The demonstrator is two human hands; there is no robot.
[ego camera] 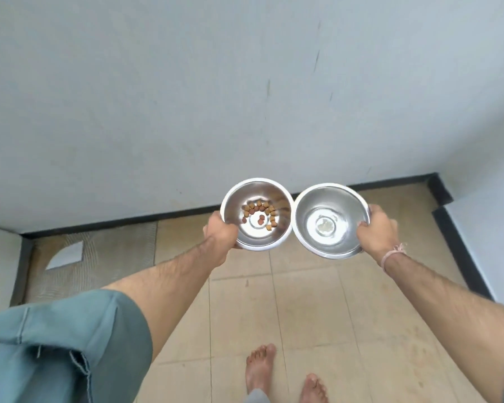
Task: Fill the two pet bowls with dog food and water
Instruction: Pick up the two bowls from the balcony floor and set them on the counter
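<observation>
Bowls sit rim to rim mid-frame, my left hand (217, 232) clamping the kibble bowl (256, 214), my right hand (376, 226) the water bowl (332, 220) (water barely visible), so any tilt could slop it onto the floor tiles (274, 301).

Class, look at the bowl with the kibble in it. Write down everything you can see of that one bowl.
The kibble bowl is round, with a shiny metal-looking inside and a white rim and outer wall. A small scatter of brown kibble lies around its flat centre, so it is far from full. It is held in the air above the tiled floor, roughly level, tipped a little toward the camera. The left hand grips its near-left rim. Its right edge touches or nearly touches the second bowl.
</observation>
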